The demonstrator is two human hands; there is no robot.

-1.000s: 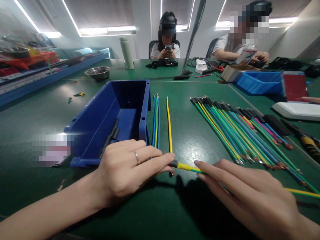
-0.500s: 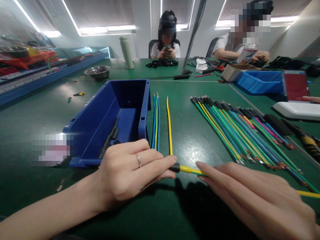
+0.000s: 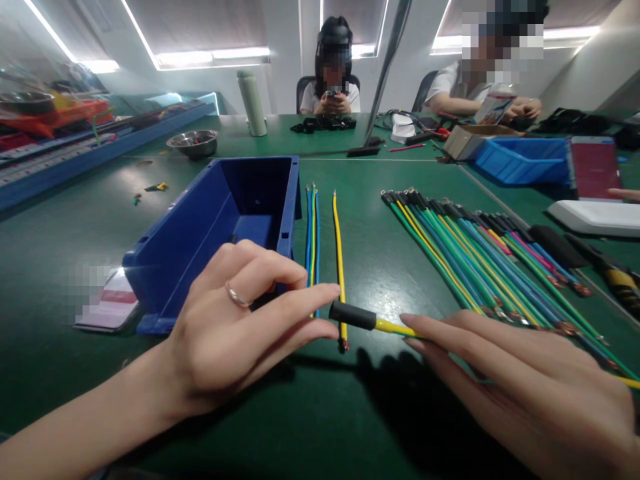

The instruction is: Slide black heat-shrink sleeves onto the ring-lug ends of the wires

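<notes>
My right hand point(image 3: 520, 380) pinches a yellow-green cable point(image 3: 395, 328) whose left end carries a black sleeve point(image 3: 354, 315). Just left of the sleeve's tip is my left hand point(image 3: 240, 313), a ring on one finger, its thumb and forefinger apart with nothing between them. A yellow cable point(image 3: 339, 247) lies lengthwise on the table behind the sleeve. Beside it are several blue and yellow-green cables point(image 3: 313, 233), partly hidden by my left hand. On the right, several cables with black sleeves point(image 3: 440, 247) lie in a slanted row.
A dark blue bin point(image 3: 175, 233) stands behind my left hand. Farther back are a metal bowl point(image 3: 193, 144), a green bottle point(image 3: 251, 103), a metal stand point(image 3: 364, 151) and a light blue bin point(image 3: 523, 160). Pliers point(image 3: 617, 277) lie at the right edge. Two people sit across the table.
My left hand has let go of the black sleeve and moved left and up, its fingers parting. The sleeve now shows in full, tilted slightly, and the yellow cable's near end is visible.
</notes>
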